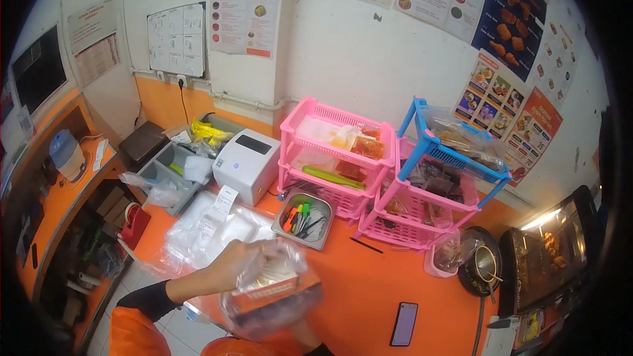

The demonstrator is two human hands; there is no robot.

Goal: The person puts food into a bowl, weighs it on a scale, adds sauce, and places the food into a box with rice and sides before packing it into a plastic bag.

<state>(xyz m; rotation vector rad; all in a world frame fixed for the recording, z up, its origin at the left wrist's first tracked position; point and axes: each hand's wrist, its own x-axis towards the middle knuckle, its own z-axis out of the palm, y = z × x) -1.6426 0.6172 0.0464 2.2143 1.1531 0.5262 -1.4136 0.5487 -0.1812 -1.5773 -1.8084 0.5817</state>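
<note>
A clear plastic bag hangs before me at the table's front edge. Through its film I see an orange printed food box with something white on top, too blurred to name. My left hand is at the bag's mouth, gripping the crinkled plastic, with some fingers hidden in it. Below the bag, my right hand shows only around the wrist; the bag hides its fingers. Clear plastic packaging lies just beyond my left forearm, and a printed paper slip runs from the white label printer onto it.
A metal tray of markers stands past the bag. Pink tiered racks and a blue-topped rack hold packets. A phone lies on the orange table. Rightward are a black pan, a lit food warmer and a red tape dispenser leftward.
</note>
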